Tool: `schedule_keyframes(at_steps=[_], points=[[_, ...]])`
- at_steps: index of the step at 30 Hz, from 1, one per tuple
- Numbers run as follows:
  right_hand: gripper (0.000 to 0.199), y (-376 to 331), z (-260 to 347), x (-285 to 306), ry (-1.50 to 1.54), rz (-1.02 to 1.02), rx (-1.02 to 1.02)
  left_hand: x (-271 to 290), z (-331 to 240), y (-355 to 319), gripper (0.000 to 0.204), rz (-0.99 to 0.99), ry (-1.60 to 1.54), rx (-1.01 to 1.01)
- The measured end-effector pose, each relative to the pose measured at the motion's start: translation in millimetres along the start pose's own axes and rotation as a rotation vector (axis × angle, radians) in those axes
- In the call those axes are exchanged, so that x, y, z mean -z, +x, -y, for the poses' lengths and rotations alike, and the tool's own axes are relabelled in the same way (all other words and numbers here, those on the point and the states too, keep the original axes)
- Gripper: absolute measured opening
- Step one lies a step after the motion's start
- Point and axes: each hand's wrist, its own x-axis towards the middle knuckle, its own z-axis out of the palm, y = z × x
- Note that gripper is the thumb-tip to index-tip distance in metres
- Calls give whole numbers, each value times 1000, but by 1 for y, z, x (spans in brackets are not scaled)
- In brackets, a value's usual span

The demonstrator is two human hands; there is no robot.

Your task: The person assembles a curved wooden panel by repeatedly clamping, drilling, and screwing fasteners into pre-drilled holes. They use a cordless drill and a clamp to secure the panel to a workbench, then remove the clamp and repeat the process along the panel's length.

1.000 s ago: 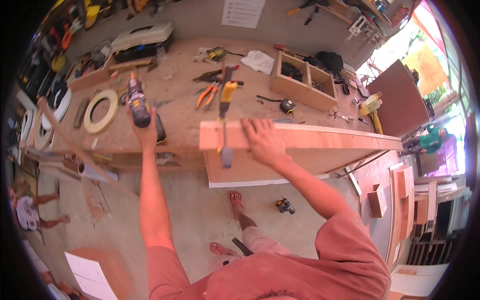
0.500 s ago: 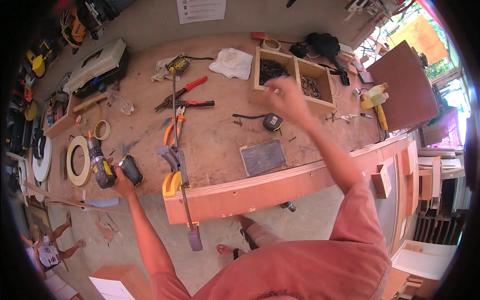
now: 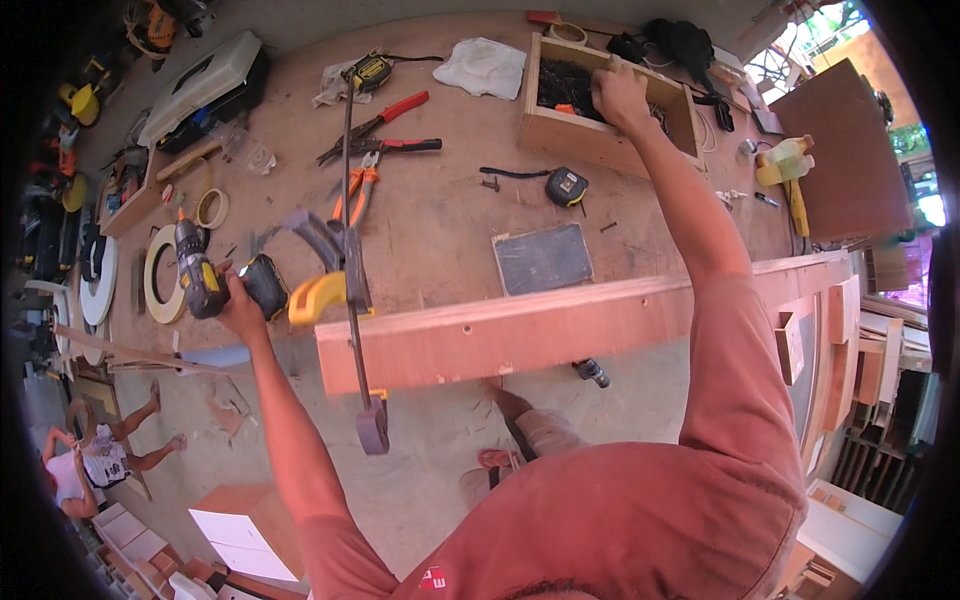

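Observation:
A yellow-and-black cordless drill (image 3: pixel 200 280) is gripped in my left hand (image 3: pixel 240 305) over the left end of the workbench, its bit pointing away from me. My right hand (image 3: pixel 624 95) is at the middle of a two-compartment wooden box (image 3: pixel 570 140), its fingers curled. Whatever those fingers hold is hidden. Dark screws or nails (image 3: pixel 562 80) fill the left compartment, where a small orange piece (image 3: pixel 566 109) lies beside my hand. My forearm covers much of the right compartment.
Nearer me lie a tape measure (image 3: pixel 567 186) and a dark flat block (image 3: pixel 543 259). A bar clamp (image 3: pixel 352 290) crosses the bench's front edge. Red-handled snips (image 3: pixel 395 112) and orange pliers (image 3: pixel 358 190) lie beyond it. At lower left is another person (image 3: pixel 100 460).
My right hand has moved farther into the box and its fingers have curled. The orange piece has come into sight. My left hand still holds the drill; the whole view has shifted.

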Motion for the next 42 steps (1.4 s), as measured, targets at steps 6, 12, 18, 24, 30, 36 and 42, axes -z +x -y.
schedule_keyframes(at_steps=[6, 12, 18, 24, 30, 36, 42], points=[[24, -67, -6, 73, 359, -17, 116, 23, -10, -56, 81, 66, 426, -5], [23, -254, 34, 223, 1012, -8, 167, 144, 51, -381, 72, 10, 229, 486], [19, -500, 52, 141, 1609, 861, -260, 290, 30, -914, 72, 1018, 564, 1510], [45, -708, 24, -101, 522, 1355, -387, 339, -179, -1094, 50, 179, 365, 2014], [79, -810, -61, -359, 68, 880, 211, 279, -240, -1137, 45, -120, 53, 2298], [99, -803, -27, -478, 101, 760, -253, 247, -195, -1192, 41, 208, -113, 1931], [102, -770, -14, -474, 31, 848, -347, 201, -69, -1081, 34, -71, -15, 1952]])
